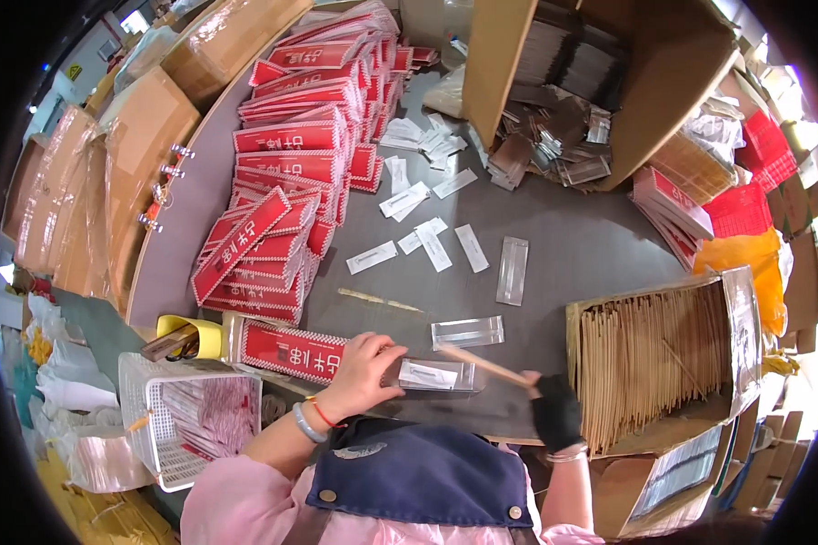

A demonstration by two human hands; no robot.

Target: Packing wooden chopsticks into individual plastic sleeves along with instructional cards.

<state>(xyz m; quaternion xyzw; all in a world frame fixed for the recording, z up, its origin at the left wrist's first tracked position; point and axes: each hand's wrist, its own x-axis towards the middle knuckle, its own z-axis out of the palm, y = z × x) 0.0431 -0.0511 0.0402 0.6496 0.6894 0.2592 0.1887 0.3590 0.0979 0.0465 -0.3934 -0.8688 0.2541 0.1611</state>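
My left hand [362, 374] rests at the table's near edge, beside a red printed paper sleeve [286, 350]. Its thumb and fingers are apart, around the left end of a clear plastic packet with a white slip [427, 374] on it. In my right hand [557, 411], which wears a black glove, are wooden chopsticks [486, 365], slanting up and left over that packet's right end. I cannot tell whether they touch it. Just beyond lies another clear packet [468, 332], and a third clear packet [512, 271] stands farther off on the table.
White slips [433, 245] lie scattered mid-table. Red sleeves [291, 163] are heaped at the left. A carton [495, 64] of dark packets stands at the back. At the right, a box [743, 318] holds many wooden sticks. A white basket [145, 418] sits at the lower left.
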